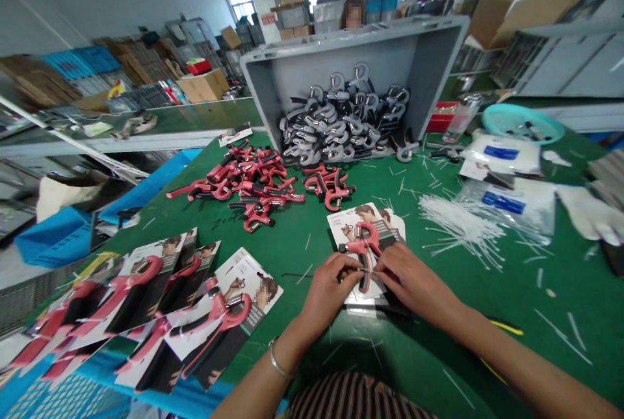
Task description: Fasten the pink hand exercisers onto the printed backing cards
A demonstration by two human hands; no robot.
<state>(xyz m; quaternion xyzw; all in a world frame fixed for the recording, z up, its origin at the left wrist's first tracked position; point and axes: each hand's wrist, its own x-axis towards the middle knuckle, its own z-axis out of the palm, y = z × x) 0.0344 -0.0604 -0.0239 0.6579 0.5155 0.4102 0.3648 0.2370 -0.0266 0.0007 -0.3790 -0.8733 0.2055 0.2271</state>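
Observation:
A pink hand gripper [364,243] lies on a printed backing card [348,221] on the green table [273,230] in front of me. My left hand [330,289] pinches at the gripper's lower handle from the left. From the right, my right hand [408,279] presses its closed fingers onto the same handle and card. A pile of loose pink hand grippers [251,185] sits farther back on the left, and a smaller cluster [330,186] lies just behind the card.
A tipped grey bin [424,55] holds several grey hand grippers [336,123]. Finished carded grippers [160,305] are stacked at the left front. White cable ties [458,224], plastic bags [507,201], a white glove [589,214] and a teal bowl [521,123] lie right. Another person is behind the bin.

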